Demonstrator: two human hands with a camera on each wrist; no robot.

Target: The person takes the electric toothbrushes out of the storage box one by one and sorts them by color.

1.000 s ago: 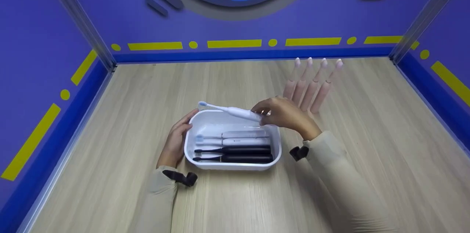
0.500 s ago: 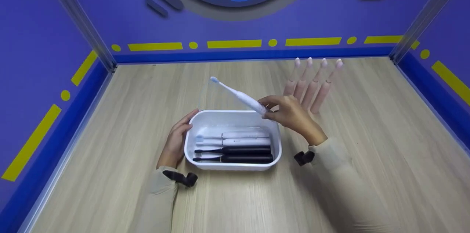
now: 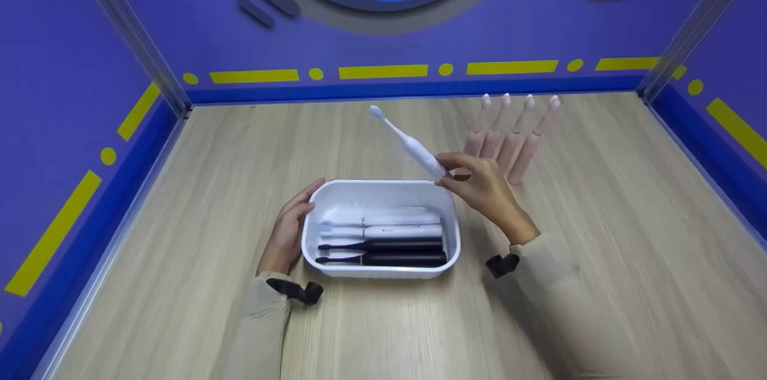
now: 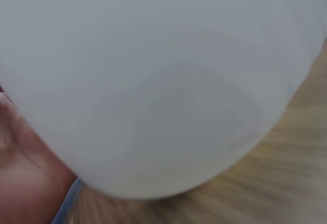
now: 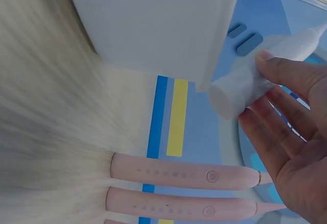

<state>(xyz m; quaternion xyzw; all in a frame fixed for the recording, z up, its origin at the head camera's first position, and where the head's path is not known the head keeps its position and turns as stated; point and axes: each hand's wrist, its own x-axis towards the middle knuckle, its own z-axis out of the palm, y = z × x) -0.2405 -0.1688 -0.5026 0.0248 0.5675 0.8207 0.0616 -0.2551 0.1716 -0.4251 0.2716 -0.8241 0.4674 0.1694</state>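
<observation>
A white tub [image 3: 380, 272] stands mid-table, and my left hand [image 3: 284, 233] grips its left end, thumb at the rim. The left wrist view is mostly filled by the tub's outer wall [image 4: 168, 96], with part of my palm beside it. Above the tub's back right corner, my right hand [image 3: 482, 188] pinches a white electric toothbrush [image 3: 413, 149] near its base, the pale blue brush head pointing up and left. The right wrist view shows the round base of this toothbrush [image 5: 225, 101] between thumb and fingers. Inside the tub lie two white toothbrushes [image 3: 401, 230] and two black toothbrushes [image 3: 404, 259].
Several pink electric toothbrushes [image 3: 524, 155] stand upright in a row at the back right, behind my right hand. Blue walls [image 3: 383, 50] with yellow markings enclose the wooden table [image 3: 198, 218] at the back and both sides.
My right hand has lifted the white toothbrush from over the tub, moved it right and up, and tilted its brush head upward. My left hand and the tub have stayed in place.
</observation>
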